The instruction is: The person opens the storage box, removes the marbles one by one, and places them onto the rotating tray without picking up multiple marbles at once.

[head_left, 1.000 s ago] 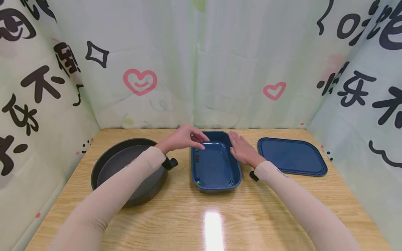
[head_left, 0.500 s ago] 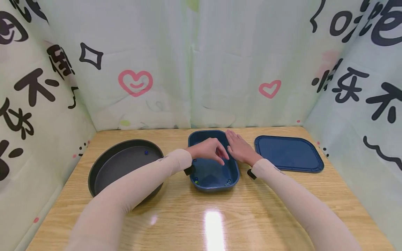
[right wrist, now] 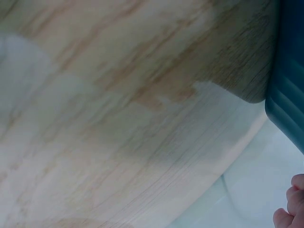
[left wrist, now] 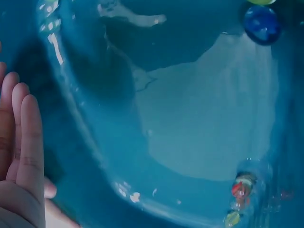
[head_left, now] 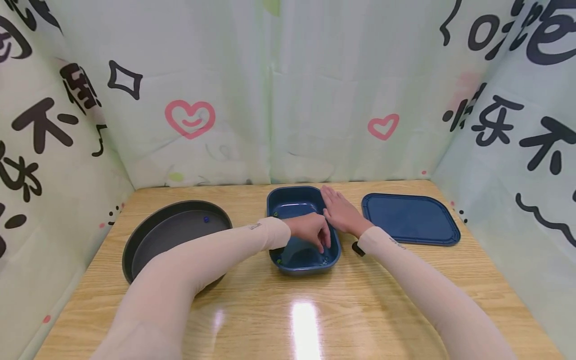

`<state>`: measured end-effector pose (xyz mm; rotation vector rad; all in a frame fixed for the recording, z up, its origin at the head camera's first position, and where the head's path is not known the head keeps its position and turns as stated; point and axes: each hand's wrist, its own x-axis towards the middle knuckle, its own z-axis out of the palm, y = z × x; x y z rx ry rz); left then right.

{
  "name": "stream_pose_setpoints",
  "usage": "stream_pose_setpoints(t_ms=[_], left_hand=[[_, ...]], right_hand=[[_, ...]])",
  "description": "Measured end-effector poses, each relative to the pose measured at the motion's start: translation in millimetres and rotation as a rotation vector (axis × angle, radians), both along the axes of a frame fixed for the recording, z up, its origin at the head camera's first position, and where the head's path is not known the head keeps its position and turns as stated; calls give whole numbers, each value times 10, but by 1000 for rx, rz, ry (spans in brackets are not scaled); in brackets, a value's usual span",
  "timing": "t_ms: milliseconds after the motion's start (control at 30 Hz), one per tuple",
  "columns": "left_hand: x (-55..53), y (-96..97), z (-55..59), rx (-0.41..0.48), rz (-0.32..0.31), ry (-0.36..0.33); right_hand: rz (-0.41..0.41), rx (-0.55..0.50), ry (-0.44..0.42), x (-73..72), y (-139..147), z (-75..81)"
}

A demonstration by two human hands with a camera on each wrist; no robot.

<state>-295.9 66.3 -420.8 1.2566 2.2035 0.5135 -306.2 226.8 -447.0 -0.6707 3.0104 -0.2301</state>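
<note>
My left hand (head_left: pixel 312 230) reaches down into a deep blue rectangular container (head_left: pixel 306 270), its fingers pointing toward the front right corner. Small clear glass marbles (head_left: pixel 326 260) lie in that corner near the fingertips. In the left wrist view, the left hand's fingers (left wrist: pixel 29 137) look fairly straight, with nothing visible in them. A blue marble (left wrist: pixel 262 23), a red-and-white marble (left wrist: pixel 241 189) and a yellow marble (left wrist: pixel 232 218) lie along the container's left side. My right hand (head_left: pixel 343 214) rests against the container's right rim with straight fingers.
A round dark pan (head_left: pixel 157 235) stands left of the container, partly covered by my left sleeve. One blue marble (head_left: pixel 206 219) lies in it. To the right is a flat blue lid (head_left: pixel 411 219) on the wooden table (head_left: pixel 252 310). A printed curtain (head_left: pixel 315 125) surrounds the table.
My left hand has moved from above the container's left rear edge to its front right part, lowering inside. A blue marble in the pan has come into view. The right hand stays put.
</note>
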Motion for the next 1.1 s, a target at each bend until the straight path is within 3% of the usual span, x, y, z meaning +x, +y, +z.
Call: stream_pose_setpoints(t_ms=[267,433,700,1100], left_hand=[[80,94,-77,-77,-55,4],[93,148,-154,-103,-105,62],[69,158,-303,-118,-65,46],[97,166,-260,-165,-31,65]], right_hand=[[10,4,1,-3,-32,2],[8,9,5,13,-48,12],[-4,12,-9,29,-50,27],[-13,8,-6,8,-10,16]])
